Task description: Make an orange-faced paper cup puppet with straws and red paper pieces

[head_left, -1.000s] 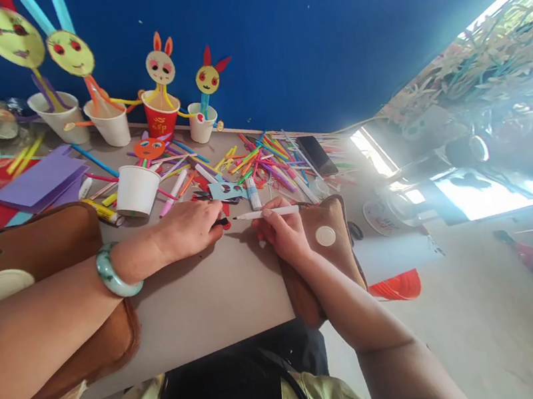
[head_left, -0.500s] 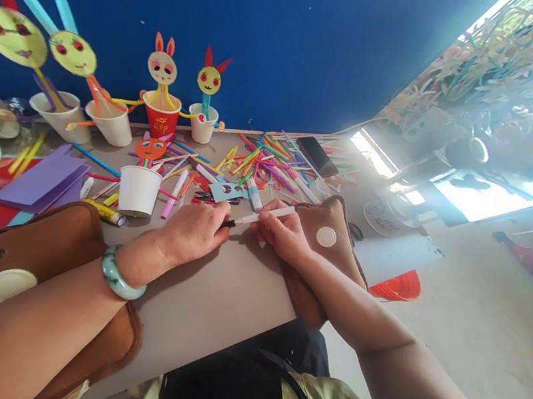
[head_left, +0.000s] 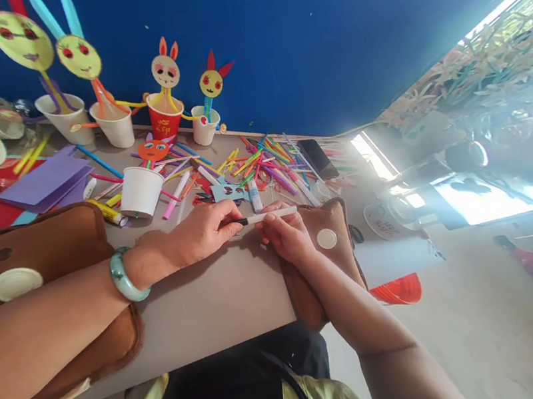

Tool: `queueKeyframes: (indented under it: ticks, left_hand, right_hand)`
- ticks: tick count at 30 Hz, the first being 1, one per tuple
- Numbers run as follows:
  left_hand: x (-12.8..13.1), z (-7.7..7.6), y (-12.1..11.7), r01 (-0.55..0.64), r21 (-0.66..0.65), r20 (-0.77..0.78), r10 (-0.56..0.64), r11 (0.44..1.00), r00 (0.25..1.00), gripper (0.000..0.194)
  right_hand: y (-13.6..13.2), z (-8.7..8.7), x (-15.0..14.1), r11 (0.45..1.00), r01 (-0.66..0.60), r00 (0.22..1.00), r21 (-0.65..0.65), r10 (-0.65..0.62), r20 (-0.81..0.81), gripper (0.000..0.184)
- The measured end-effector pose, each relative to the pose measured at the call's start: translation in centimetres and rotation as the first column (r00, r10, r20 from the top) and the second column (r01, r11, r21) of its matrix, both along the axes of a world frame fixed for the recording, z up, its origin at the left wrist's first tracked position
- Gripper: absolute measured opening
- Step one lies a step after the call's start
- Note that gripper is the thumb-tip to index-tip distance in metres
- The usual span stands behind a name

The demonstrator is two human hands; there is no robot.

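Note:
Both of my hands meet over the near side of the table, on a white marker pen [head_left: 279,214] lying level between them. My left hand [head_left: 201,233], with a jade-coloured bangle at its wrist, pinches the pen's black end [head_left: 244,221]. Closed around the white barrel is my right hand [head_left: 286,233], its thumb on top. Whether the black part is a cap fully on the barrel I cannot tell. Just beyond the hands lie a light-blue paper cutout [head_left: 227,191] and a small white-and-blue tube [head_left: 254,196].
A white cup with an orange paper face [head_left: 141,191] stands left of centre. Several cup puppets [head_left: 116,125] line the blue wall. Coloured sticks [head_left: 271,162] are strewn near a phone [head_left: 318,158]. Brown cushions [head_left: 63,225] flank the work spot; purple paper [head_left: 44,183] lies left.
My left hand has shifted right, closer to my right hand, along with the pen's black end. The right hand has stayed nearly in place. The view has shifted slightly.

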State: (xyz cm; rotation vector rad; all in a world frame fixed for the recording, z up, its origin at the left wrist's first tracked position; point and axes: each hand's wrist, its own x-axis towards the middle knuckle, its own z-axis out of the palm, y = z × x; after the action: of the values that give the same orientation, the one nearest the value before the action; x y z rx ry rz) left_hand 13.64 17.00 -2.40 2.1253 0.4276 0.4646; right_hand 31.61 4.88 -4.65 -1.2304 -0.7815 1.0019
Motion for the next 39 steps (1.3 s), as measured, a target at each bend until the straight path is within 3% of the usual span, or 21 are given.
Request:
queueKeyframes:
  ticks: [8,15,22,25,28,30,32,34,36,39]
  left_hand:
    - [-0.2,-0.4,-0.6,0.005,-0.019,0.031,-0.005,1.0,1.0,0.014]
    - [-0.2,-0.6,-1.4,0.029,-0.24,0.021,-0.024,0.97,0.999,0.016]
    - [-0.2,-0.6,-1.2,0.006,0.031,0.05,-0.008,1.0,0.999,0.015]
    - [-0.4,0.2,-0.4,0.04,0.05,0.069,-0.043,0.998,0.997,0.026]
    - [-0.3,1.0,0.8,-0.097,0.041,0.125,0.091,0.994,0.988,0.035]
    - [-0.1,1.2,1.7,-0.249,0.043,0.163,0.239,0.967,0.957,0.036]
    - [0.2,0.9,2.5,-0.328,0.011,0.18,0.321,0.945,0.93,0.03]
    - [0.5,0.4,3.0,-0.354,-0.003,0.175,0.349,0.935,0.921,0.022]
    - [0.7,-0.2,3.2,-0.355,0.001,0.176,0.349,0.935,0.921,0.014]
    - [0.8,-0.8,3.2,-0.339,0.021,0.165,0.331,0.941,0.929,0.007]
  right_hand:
    - [-0.4,-0.2,0.1,0.999,-0.036,0.998,0.021,0.035,0.052,0.041]
    - [-0.8,-0.2,0.2,0.997,-0.063,0.995,0.048,0.059,0.079,0.038]
    - [-0.6,-0.1,0.3,0.998,-0.05,0.992,0.024,0.047,0.115,0.042]
    - [-0.7,-0.4,0.3,0.999,-0.026,0.987,0.031,0.02,0.16,0.04]
    - [-1.1,-0.4,0.3,0.989,0.067,0.951,0.131,-0.103,0.291,0.032]
    - [-1.5,0.0,0.3,0.97,0.109,0.866,0.218,-0.2,0.459,0.024]
    - [-1.9,0.8,0.3,0.967,0.079,0.682,0.24,-0.228,0.695,0.018]
    - [-2.0,1.8,0.4,0.986,0.02,0.414,0.166,-0.159,0.896,0.019]
    - [-1.8,2.7,0.6,0.999,-0.004,0.17,0.049,-0.048,0.984,0.029]
    - [-0.8,3.5,1.4,0.993,0.051,-0.064,-0.105,0.109,0.992,0.047]
